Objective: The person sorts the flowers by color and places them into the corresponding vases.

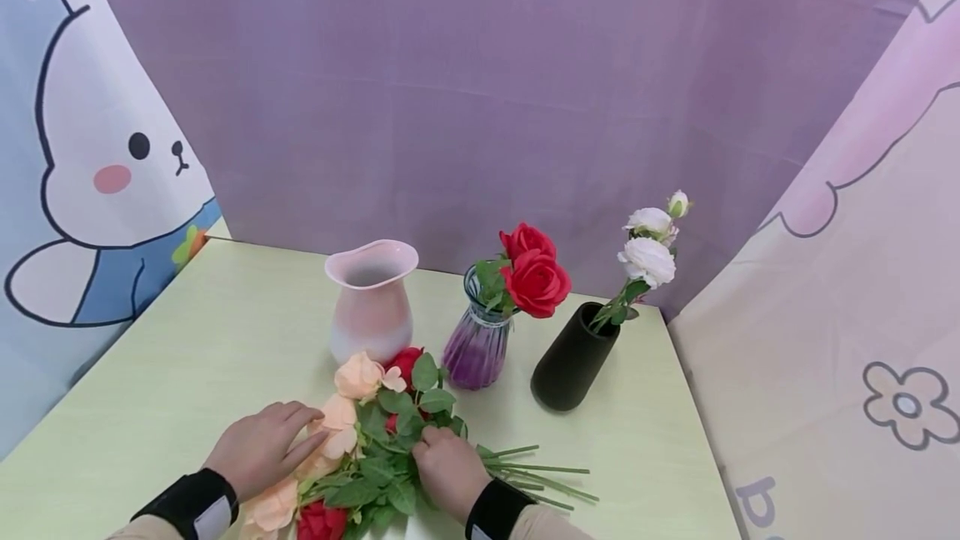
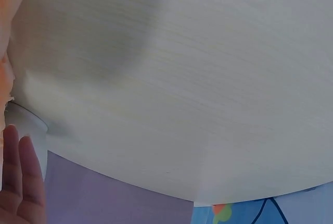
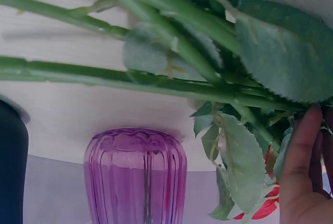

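My left hand (image 1: 258, 448) rests flat on the peach blooms, my right hand (image 1: 447, 467) grasps the stems (image 1: 525, 473) lying on the tabletop (image 1: 187, 357); next move probably requires isolating one stem.

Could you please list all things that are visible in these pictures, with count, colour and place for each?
table: one, pale yellow-green, under everything.
pink vase: one, pink and white, empty, back left of the vase row.
purple glass vase: one, middle, holds two red roses.
black vase: one, right, holds white flowers.
loose flowers: one pile, peach and red with green leaves, lying at the front of the table.
backdrop cloths: purple behind, cartoon prints at both sides.
left hand: one, resting on the peach blooms.
right hand: one, on the green stems; the grip is hidden.
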A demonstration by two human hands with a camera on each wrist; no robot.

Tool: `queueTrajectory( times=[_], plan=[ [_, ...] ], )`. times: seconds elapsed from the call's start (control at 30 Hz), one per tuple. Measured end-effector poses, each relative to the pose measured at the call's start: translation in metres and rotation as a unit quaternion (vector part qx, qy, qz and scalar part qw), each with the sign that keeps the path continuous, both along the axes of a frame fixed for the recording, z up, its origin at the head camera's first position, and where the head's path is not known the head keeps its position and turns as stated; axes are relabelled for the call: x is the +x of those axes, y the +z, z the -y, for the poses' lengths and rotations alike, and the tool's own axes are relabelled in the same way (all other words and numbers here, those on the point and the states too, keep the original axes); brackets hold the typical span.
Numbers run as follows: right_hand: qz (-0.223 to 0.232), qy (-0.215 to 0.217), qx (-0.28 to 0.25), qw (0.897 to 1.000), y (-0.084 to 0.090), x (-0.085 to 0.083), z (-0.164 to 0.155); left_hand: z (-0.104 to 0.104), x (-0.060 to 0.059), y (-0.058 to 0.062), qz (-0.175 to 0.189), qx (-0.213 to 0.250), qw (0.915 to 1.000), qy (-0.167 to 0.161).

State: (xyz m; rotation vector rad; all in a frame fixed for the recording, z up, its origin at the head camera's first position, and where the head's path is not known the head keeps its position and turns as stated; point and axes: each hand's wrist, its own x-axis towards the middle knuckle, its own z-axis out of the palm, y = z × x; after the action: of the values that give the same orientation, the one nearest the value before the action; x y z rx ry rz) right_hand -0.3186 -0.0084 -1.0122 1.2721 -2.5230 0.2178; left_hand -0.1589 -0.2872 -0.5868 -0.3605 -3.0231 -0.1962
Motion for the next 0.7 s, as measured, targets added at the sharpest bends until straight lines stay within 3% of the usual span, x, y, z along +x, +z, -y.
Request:
queueTrajectory(
  times=[0.3, 0.37, 0.47, 0.57, 0.63, 0.7],
  plan=[
    [0.001, -0.043, 0.008, 0.999, 0.025, 0.017, 0.005, 0.018, -0.004, -0.025, -0.008, -0.001, 1.0000, 0.003],
    [-0.006, -0.046, 0.011, 0.999, 0.026, 0.015, 0.006, 0.018, -0.004, -0.022, -0.009, -0.003, 0.9999, 0.004],
    [-0.001, -0.052, 0.011, 0.999, 0.030, 0.012, 0.005, 0.014, -0.002, -0.009, -0.015, -0.005, 0.9999, 0.007],
    [0.019, -0.060, 0.001, 0.998, 0.045, 0.009, 0.003, 0.014, -0.003, -0.001, -0.015, -0.006, 0.9998, 0.015],
    [0.037, -0.068, -0.017, 0.997, 0.058, 0.008, 0.002, 0.019, -0.007, -0.005, -0.009, -0.006, 0.9997, 0.021],
    [0.053, -0.075, -0.034, 0.995, 0.073, 0.007, 0.000, 0.029, -0.013, -0.017, -0.005, -0.002, 0.9997, 0.025]
  ],
)
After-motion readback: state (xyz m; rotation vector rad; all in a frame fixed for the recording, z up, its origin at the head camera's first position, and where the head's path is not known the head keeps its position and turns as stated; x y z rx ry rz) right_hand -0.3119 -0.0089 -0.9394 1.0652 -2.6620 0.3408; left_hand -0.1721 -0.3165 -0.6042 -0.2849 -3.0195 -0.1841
